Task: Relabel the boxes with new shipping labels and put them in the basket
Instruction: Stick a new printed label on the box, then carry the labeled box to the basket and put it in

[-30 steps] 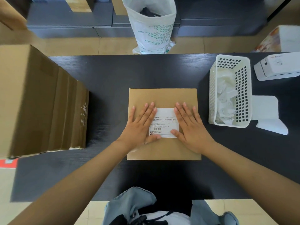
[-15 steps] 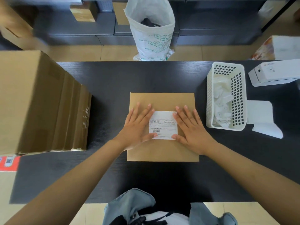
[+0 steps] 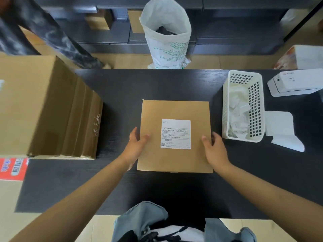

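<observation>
Box (image 3: 174, 137) label (image 3: 175, 134) now uncovered; left hand (image 3: 137, 147) and right hand (image 3: 214, 151) have shifted to grip its sides

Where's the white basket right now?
Head view: the white basket sits on the table's right side, between the labelled box and the label printer.

A white label printer (image 3: 295, 82) is seen at the far right of the dark counter (image 3: 157, 84). Blank white sheets (image 3: 281, 130) lie nearer. Beyond the counter, a white printed sack (image 3: 167, 41) stands open on the floor.
</observation>
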### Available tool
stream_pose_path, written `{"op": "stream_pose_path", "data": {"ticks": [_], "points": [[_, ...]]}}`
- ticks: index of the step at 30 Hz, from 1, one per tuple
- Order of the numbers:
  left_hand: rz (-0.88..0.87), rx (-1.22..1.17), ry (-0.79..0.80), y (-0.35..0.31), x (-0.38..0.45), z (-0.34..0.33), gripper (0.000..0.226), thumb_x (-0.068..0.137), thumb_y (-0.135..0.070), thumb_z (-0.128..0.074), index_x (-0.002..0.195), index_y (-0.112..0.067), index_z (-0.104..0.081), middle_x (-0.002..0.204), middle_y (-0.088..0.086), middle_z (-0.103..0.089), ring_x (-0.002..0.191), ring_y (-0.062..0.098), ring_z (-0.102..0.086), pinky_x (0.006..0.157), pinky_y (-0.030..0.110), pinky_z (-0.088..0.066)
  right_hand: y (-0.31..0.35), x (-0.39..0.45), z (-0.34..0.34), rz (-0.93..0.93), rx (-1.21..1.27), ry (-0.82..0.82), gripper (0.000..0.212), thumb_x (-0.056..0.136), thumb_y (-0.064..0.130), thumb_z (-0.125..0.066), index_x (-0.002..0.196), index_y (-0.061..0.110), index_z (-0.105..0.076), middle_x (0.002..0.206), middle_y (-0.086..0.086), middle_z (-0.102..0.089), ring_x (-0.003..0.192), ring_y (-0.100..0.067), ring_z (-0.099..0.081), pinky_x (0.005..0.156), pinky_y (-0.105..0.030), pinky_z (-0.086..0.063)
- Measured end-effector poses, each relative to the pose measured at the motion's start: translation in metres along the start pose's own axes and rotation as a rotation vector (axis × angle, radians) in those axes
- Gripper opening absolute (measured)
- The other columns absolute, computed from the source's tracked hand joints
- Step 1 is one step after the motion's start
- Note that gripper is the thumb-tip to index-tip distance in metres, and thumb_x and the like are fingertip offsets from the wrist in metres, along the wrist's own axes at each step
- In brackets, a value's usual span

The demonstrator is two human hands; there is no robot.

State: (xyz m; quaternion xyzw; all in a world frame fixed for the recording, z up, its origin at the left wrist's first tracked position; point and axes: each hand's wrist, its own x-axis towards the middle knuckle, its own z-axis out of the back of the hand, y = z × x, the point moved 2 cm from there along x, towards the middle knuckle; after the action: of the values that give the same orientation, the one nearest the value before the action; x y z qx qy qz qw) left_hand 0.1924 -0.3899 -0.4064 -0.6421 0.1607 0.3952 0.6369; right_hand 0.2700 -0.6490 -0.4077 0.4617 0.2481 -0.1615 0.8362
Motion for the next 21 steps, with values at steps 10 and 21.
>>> {"op": "stream_pose_path", "data": {"ticks": [10,21], "points": [[0.036,-0.002,-0.102,-0.013,-0.011,0.0,0.054,0.092,-0.032,-0.058,0.139,-0.017,-0.036,0.115,-0.001,-0.06,0.095,0.013,-0.062,0.074,0.031,-0.05,0.013,0.001,0.013,-0.04,0.003,0.088,0.05,0.089,0.044,-0.059,0.13,0.017,-0.047,0.112,0.005,-0.056,0.097,-0.014,-0.055,0.08,-0.03,-0.043],[-0.101,0.018,-0.136,-0.087,-0.084,0.011,0.053,0.089,-0.041,-0.061,0.133,-0.025,-0.037,0.118,-0.003,-0.06,0.098,0.016,-0.063,0.076,0.034,-0.05,0.071,-0.036,0.068,0.163,0.077,0.134,0.039,0.088,0.044,-0.062,0.118,0.023,-0.048,0.101,0.015,-0.058,0.089,0.001,-0.055,0.065,-0.019,-0.041]]}}
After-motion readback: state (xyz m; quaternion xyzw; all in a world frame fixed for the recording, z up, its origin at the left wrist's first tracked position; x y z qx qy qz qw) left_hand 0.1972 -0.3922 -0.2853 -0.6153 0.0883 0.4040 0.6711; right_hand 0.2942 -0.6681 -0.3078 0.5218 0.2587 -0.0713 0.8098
